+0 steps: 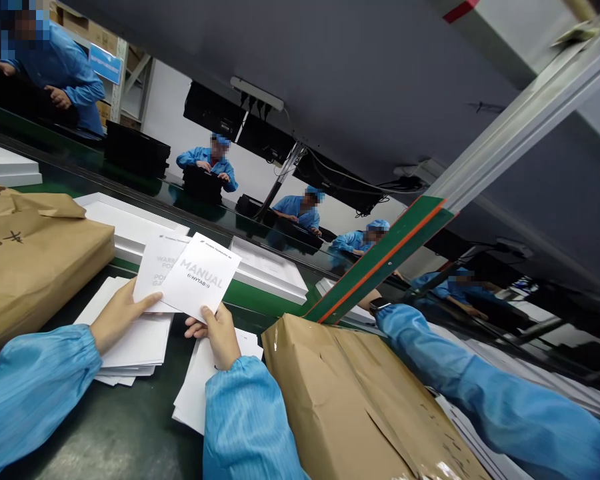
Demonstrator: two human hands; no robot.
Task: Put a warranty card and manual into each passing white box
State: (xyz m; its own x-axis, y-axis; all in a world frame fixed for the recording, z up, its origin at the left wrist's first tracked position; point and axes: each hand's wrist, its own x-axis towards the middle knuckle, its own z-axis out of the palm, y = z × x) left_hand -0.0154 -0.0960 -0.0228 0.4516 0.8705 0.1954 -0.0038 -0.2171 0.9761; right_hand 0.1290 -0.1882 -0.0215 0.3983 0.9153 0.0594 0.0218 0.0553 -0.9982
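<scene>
My left hand [125,313] is closed on a white warranty leaflet [153,267], thumb on its front. A white booklet printed "MANUAL" [205,277] is pinched by its lower edge in my right hand [223,333]. The manual overlaps the right side of the leaflet. Beneath my left hand lies a stack of white leaflets [140,347] on the dark green table. A second pile of white booklets [193,393] lies under my right hand and sleeve, partly hidden.
Brown paper packages stand at the left [45,247] and right [360,400]. White open box trays [265,270] rest on the green conveyor behind. A slanted metal post [380,260] rises at right. A co-worker's sleeved arm [460,367] reaches in; several people work beyond.
</scene>
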